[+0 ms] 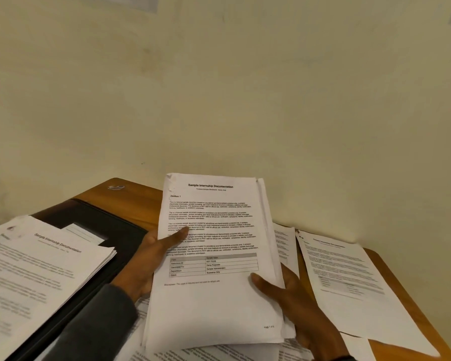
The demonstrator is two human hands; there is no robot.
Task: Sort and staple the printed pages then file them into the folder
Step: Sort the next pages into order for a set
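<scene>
Left hand (149, 259) and right hand (294, 298) pinch the stack (219, 303) mid-frame, thumbs on top; seemingly fanned back sheets could slip.

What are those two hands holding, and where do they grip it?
A stack of printed pages: the left hand grips its left edge, the right hand its lower right edge.

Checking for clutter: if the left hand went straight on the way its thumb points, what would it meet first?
The left hand would likely only slide across the top sheet of the white printed page stack it holds; depth beyond unclear.
</scene>
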